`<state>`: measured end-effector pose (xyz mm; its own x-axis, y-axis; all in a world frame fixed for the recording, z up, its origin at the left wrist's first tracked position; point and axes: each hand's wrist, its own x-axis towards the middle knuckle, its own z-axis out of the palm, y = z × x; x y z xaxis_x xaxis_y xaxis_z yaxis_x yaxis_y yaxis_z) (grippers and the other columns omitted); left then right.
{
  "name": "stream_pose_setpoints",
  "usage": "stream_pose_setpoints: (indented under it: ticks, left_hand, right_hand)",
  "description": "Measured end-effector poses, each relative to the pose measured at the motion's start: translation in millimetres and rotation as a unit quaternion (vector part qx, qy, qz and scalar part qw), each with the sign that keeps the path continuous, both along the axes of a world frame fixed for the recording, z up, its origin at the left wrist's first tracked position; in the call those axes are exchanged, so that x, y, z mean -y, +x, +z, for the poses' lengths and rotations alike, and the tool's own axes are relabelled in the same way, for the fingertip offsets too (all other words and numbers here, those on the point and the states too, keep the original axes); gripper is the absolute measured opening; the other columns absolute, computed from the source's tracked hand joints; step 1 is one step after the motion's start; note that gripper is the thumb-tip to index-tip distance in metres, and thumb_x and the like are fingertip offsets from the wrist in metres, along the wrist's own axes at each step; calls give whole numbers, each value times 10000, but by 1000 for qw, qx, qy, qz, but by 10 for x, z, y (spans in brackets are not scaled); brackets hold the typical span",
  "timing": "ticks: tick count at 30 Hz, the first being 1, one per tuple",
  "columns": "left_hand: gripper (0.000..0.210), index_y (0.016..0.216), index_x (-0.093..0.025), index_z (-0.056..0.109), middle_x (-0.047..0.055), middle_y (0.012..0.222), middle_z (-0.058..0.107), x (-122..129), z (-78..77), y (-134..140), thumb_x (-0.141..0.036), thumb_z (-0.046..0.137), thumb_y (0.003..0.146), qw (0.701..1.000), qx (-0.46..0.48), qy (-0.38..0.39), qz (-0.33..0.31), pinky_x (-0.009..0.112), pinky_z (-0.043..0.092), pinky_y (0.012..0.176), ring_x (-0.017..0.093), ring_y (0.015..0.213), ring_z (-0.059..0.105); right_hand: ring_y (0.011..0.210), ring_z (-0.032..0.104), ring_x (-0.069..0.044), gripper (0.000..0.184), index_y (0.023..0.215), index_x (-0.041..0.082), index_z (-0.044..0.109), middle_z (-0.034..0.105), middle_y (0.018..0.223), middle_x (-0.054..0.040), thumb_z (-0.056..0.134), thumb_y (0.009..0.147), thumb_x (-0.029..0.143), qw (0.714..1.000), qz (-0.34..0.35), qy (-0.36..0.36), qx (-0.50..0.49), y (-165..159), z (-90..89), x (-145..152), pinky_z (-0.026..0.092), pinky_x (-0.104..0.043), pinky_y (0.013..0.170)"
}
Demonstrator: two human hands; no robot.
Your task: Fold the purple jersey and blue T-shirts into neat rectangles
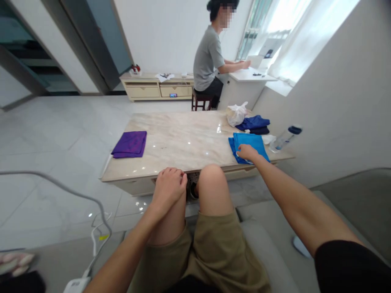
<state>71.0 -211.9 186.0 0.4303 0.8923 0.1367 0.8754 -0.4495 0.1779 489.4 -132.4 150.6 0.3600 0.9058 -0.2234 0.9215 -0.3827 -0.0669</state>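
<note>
My right hand (247, 152) reaches to a folded bright blue cloth (252, 141) near the right end of the low table, its fingers curled at the cloth's left front part and seeming to pinch its fabric. Several layers show at the cloth's left edge. My left hand (171, 185) lies flat over my left knee, fingers stretched out, holding nothing. At the table's left end a folded purple cloth (130, 144) lies flat, out of reach of both hands as they are.
The marble-patterned table (180, 142) also bears a white plastic bag (236, 114), dark blue folded fabric (255, 122) and a clear bottle (284, 140) at its right. A person (209, 57) sits at a white desk behind. A grey cable (61, 185) curves at left.
</note>
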Motion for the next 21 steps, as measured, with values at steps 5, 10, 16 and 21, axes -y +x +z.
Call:
stream_pose_setpoints:
  ticks: [5,10,16,21]
  left_hand:
    - [357,1040,-219,804,153,1158,811,-18,17,168,-367,479,1045,1000,-16,-20,4,511,502,1075,368,1185,680]
    - [381,1027,-229,811,149,1082,806,-81,67,296,-398,470,1036,999,-5,-43,13,505,521,1029,377,1112,708]
    - [393,1021,-235,816,133,1024,806,-128,105,301,-404,462,1033,998,-34,-40,23,475,553,974,358,1017,734]
    - [386,1014,-247,820,119,1044,815,-129,98,237,-398,465,1038,999,-24,-30,35,448,566,959,339,1026,733]
  right_hand:
    - [1361,568,-342,465,1437,76,666,591,1496,-276,673,1040,318,997,-67,33,30,470,-306,368,463,-411,1126]
    - [1328,531,-339,358,1331,162,752,600,1430,-194,696,1033,353,995,-31,78,47,539,-473,347,462,-418,1127]
    - [1316,535,-343,275,1156,118,800,635,1394,-226,615,1083,308,997,-5,54,48,531,-459,361,443,-433,1138]
    - [1252,603,-336,313,1206,99,731,707,1300,-236,477,1115,259,990,-45,133,30,433,-197,217,470,-438,1094]
